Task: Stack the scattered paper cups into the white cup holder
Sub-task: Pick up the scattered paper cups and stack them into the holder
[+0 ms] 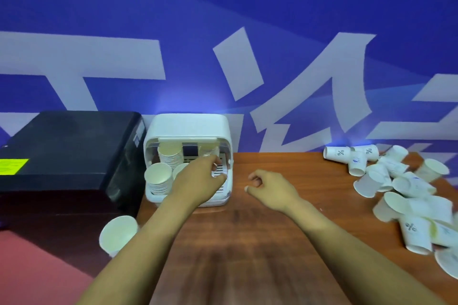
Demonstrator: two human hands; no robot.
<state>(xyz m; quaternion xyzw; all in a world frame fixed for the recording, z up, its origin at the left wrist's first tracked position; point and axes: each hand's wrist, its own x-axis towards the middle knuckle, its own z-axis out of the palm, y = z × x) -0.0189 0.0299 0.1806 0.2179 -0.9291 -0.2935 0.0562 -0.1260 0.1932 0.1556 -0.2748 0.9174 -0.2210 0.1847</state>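
A person's left hand (198, 181) reaches into the white holder (188, 126) at 11 o'clock on the desk (247, 242), its fingers curled at the right-hand compartment; whether this grip is pinching a cup or only touching the slatted floor cannot be told, as the back of the hand hides it. The right hand (270, 188) hovers over the desk just right of the holder, fingers loosely curled and holding nothing. Stacks (158, 178) already stand in the holder, long axes tipped toward the viewer, mouths up and forward. The loose cups (396, 181) lie heaped at 3 o'clock, most on their sides, axes pointing every way, several mouths toward the viewer. One stray cup (118, 234) sits at 8 o'clock beside the left forearm, at the desk's edge, mouth facing up and toward the camera. Likely trouble: the withdrawing forearm could brush that stray cup off the edge, or knock the leaning front stack out of the holder. The sideways cups will need turning mouth-up before they nest
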